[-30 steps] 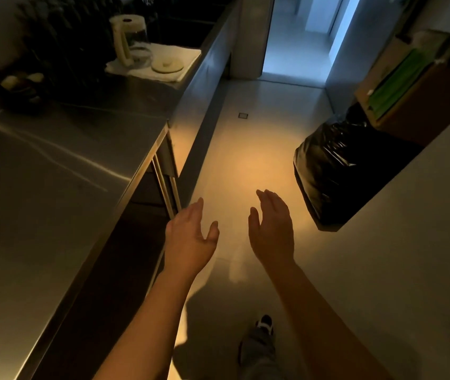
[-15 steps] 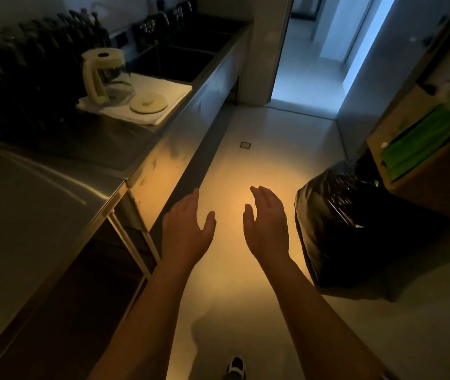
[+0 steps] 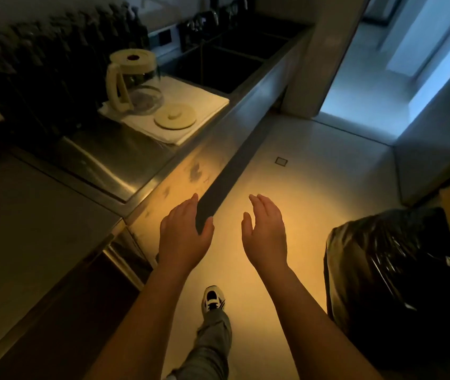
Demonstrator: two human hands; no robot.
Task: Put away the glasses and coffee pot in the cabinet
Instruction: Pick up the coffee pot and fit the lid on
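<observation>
Both hands, left (image 3: 184, 237) and right (image 3: 266, 237), hovered empty with fingers loose, near a cream-handled coffee pot (image 3: 133, 80) standing far-left on the steel bench (image 3: 53, 215); no lettering was readable.

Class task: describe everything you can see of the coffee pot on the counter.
The coffee pot stands upright on a white cloth on the steel counter, left of the sink. It has a clear glass body, apparently empty, with a cream plastic collar and handle. A round cream lid lies beside it on the cloth. Neither hand touches it.

We see the coffee pot (image 3: 133, 80) on the worktop (image 3: 114, 157), its lid (image 3: 175, 120) just right, sink (image 3: 218, 69) behind.
</observation>
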